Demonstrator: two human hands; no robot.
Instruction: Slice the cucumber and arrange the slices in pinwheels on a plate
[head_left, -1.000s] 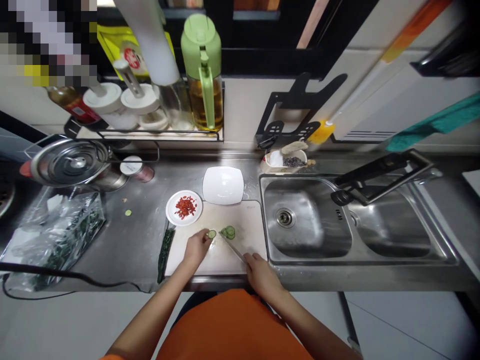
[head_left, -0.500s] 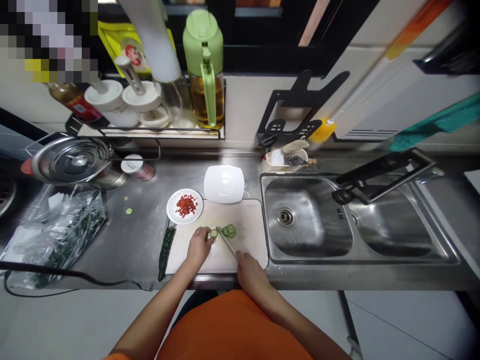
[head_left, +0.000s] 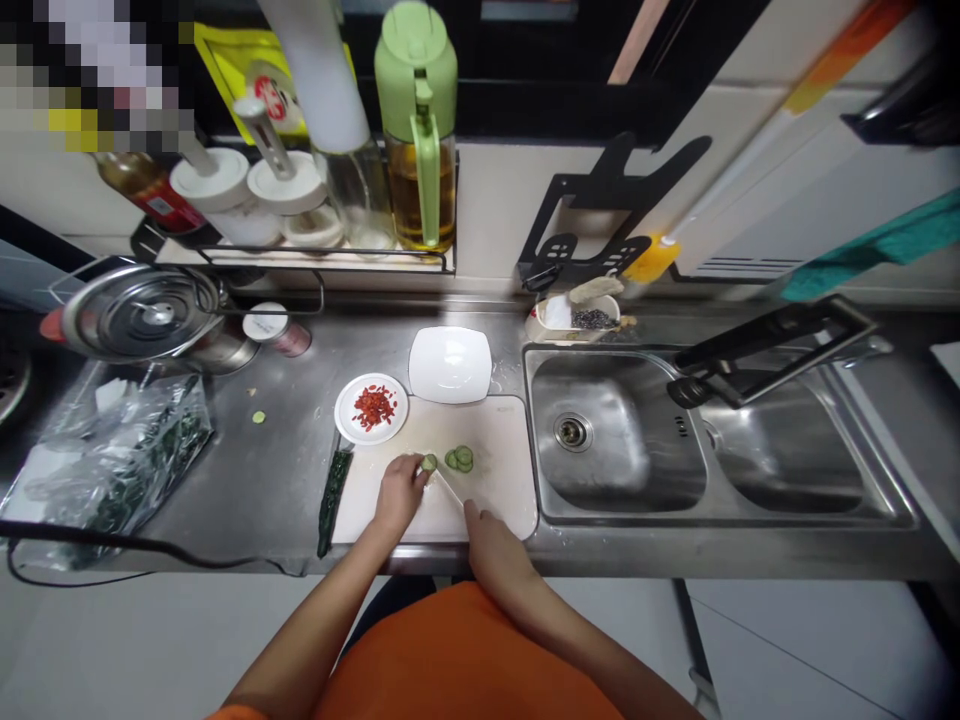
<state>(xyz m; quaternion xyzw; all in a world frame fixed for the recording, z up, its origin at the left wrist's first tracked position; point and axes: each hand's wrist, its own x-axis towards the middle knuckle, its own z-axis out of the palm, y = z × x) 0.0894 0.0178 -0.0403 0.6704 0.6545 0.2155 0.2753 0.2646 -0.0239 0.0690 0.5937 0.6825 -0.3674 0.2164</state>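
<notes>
On the white cutting board, my left hand has its fingers closed around a short piece of cucumber, whose pale cut end faces right. My right hand grips the handle of a knife; the blade points up and left, its tip close to the cucumber piece. Several cucumber slices lie in a small overlapping pile just right of the blade. A dark green whole cucumber rests along the board's left edge. Part of the held piece is hidden by my fingers.
Behind the board stand a plate of chopped red pepper and a white square dish. To the right is a double sink with a black faucet. A plastic bag of greens and a lidded pot are on the left.
The knife has moved slightly left and away from the slice pile, towards the cucumber piece. My left hand has barely moved. The whole view has shifted a little.
</notes>
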